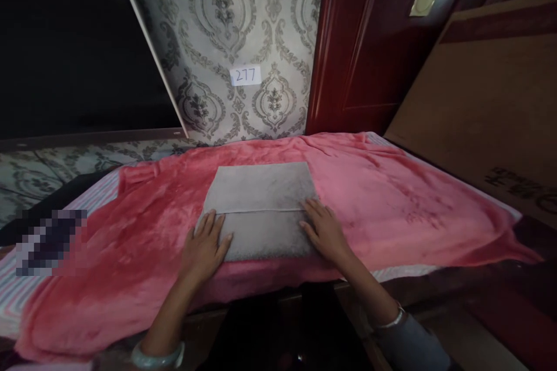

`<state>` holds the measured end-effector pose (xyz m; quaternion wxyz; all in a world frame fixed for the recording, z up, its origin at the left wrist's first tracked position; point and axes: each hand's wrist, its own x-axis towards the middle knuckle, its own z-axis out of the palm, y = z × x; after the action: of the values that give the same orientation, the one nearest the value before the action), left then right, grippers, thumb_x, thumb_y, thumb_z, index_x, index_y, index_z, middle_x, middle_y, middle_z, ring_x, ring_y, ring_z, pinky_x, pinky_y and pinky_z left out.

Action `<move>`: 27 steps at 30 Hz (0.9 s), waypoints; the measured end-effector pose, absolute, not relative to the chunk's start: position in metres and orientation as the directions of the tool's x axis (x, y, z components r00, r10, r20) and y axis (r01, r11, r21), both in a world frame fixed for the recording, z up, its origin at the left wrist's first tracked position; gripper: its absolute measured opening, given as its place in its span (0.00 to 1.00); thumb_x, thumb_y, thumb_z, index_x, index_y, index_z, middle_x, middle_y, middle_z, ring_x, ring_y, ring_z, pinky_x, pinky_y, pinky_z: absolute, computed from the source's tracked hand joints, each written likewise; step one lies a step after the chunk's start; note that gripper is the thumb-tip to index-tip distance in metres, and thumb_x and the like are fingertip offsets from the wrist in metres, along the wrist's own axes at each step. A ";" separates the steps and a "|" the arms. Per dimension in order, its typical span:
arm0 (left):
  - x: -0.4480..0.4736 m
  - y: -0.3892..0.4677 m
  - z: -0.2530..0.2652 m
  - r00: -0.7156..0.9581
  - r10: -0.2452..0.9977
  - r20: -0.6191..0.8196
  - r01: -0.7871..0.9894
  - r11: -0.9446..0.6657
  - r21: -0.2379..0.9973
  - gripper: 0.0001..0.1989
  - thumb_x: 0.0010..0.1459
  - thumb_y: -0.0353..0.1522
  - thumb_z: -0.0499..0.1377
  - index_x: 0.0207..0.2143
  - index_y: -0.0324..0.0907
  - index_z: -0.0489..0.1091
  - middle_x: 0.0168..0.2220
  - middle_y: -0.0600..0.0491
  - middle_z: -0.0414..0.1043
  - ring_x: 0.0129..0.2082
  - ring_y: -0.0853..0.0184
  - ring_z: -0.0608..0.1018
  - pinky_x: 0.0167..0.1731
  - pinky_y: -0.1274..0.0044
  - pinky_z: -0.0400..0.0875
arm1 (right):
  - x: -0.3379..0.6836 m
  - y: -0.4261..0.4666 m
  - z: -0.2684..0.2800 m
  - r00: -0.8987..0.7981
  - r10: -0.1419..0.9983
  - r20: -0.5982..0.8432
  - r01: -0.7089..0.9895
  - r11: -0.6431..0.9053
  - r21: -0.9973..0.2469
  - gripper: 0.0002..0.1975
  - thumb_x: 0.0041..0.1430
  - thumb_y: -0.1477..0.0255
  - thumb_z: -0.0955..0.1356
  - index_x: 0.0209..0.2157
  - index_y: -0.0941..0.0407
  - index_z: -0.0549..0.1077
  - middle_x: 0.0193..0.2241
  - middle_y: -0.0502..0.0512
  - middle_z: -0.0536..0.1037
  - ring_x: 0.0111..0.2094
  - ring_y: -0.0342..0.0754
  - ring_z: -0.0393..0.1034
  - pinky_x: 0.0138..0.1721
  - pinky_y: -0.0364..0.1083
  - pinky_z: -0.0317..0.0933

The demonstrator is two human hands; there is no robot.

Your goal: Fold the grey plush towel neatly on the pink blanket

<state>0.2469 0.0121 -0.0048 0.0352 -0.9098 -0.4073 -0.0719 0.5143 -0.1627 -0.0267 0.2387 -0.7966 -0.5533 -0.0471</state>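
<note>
A grey towel-like cloth (265, 185) lies on a pink blanket (383, 203), its near part folded over so that an edge runs across its middle. My left hand (206, 246) rests flat on the cloth's left side, fingers spread, fingertips by that edge. On the right side, my right hand (324, 229) also lies flat with fingers apart, its fingertips at the right end of the same edge. Neither hand grips anything.
A dark screen (78, 46) stands at the back left. Behind the blanket is patterned wallpaper (243, 11) with a paper label (246, 75) reading 277. A large cardboard box (487, 87) leans at the right. A striped sheet (93, 194) shows at the left.
</note>
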 end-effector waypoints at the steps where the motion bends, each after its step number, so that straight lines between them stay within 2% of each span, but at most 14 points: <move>1: 0.247 0.013 -0.003 0.654 0.740 0.157 0.749 -0.662 0.004 0.30 0.67 0.43 0.45 0.66 0.37 0.60 0.70 0.40 0.50 0.70 0.51 0.56 0.64 0.52 0.55 | 0.520 -0.164 -0.028 0.417 0.841 0.346 0.893 -0.306 -0.331 0.28 0.67 0.65 0.58 0.65 0.61 0.63 0.66 0.65 0.62 0.67 0.58 0.54 0.64 0.61 0.51; 3: 0.248 0.018 0.000 0.647 0.743 0.172 0.751 -0.660 0.028 0.30 0.68 0.43 0.45 0.66 0.37 0.59 0.70 0.39 0.51 0.70 0.51 0.56 0.64 0.50 0.53 | 0.526 -0.167 -0.031 0.446 0.828 0.340 0.883 -0.344 -0.320 0.30 0.67 0.64 0.58 0.67 0.61 0.59 0.67 0.65 0.59 0.69 0.58 0.50 0.64 0.62 0.51; 6: 0.252 0.028 0.000 0.686 0.688 0.236 0.700 -0.713 0.040 0.31 0.67 0.44 0.46 0.68 0.39 0.56 0.70 0.40 0.51 0.70 0.52 0.54 0.66 0.51 0.49 | 0.527 -0.168 -0.036 0.408 0.870 0.276 0.900 -0.333 -0.280 0.30 0.68 0.61 0.57 0.69 0.55 0.56 0.69 0.62 0.55 0.70 0.57 0.46 0.65 0.64 0.49; 10: 0.255 0.042 -0.009 0.776 0.597 0.204 0.602 -0.797 0.040 0.32 0.67 0.45 0.47 0.68 0.42 0.55 0.70 0.42 0.51 0.70 0.55 0.55 0.66 0.55 0.51 | 0.525 -0.169 -0.043 0.371 0.900 0.227 0.913 -0.309 -0.267 0.31 0.69 0.58 0.57 0.69 0.53 0.55 0.69 0.61 0.54 0.70 0.56 0.45 0.65 0.64 0.48; 17: 0.254 0.039 -0.010 0.759 0.634 0.151 0.635 -0.771 0.042 0.32 0.67 0.45 0.46 0.68 0.39 0.55 0.70 0.41 0.51 0.70 0.55 0.56 0.66 0.57 0.53 | 0.525 -0.170 -0.051 0.376 0.890 0.259 0.906 -0.294 -0.303 0.30 0.69 0.59 0.57 0.68 0.53 0.57 0.69 0.60 0.55 0.70 0.56 0.47 0.65 0.64 0.47; 20: 0.256 0.038 0.002 0.753 0.649 0.111 0.648 -0.760 0.048 0.31 0.66 0.44 0.48 0.66 0.38 0.58 0.69 0.40 0.54 0.69 0.53 0.58 0.64 0.57 0.57 | 0.529 -0.171 -0.046 0.377 0.891 0.252 0.902 -0.291 -0.320 0.29 0.68 0.60 0.58 0.66 0.55 0.61 0.68 0.61 0.58 0.69 0.57 0.50 0.64 0.65 0.49; 24: 0.283 0.038 0.032 0.765 0.635 0.104 0.633 -0.772 0.063 0.24 0.67 0.40 0.47 0.60 0.39 0.67 0.61 0.40 0.68 0.61 0.55 0.71 0.60 0.61 0.64 | 0.545 -0.154 -0.018 0.363 0.883 0.297 0.903 -0.255 -0.347 0.24 0.67 0.65 0.59 0.60 0.56 0.70 0.59 0.63 0.71 0.61 0.58 0.65 0.61 0.62 0.56; 27: 0.325 0.039 0.054 0.832 0.549 0.084 0.544 -0.836 0.069 0.24 0.68 0.39 0.47 0.61 0.41 0.65 0.63 0.41 0.65 0.63 0.57 0.68 0.62 0.60 0.60 | 0.554 -0.118 0.010 0.342 0.873 0.348 0.914 -0.224 -0.339 0.25 0.67 0.69 0.57 0.61 0.60 0.69 0.59 0.64 0.71 0.60 0.55 0.66 0.62 0.56 0.57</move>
<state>0.3255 0.0386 0.0541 -0.0210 -0.9568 -0.2856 -0.0501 0.5542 -0.1176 0.0102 0.2473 -0.7810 -0.5719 -0.0416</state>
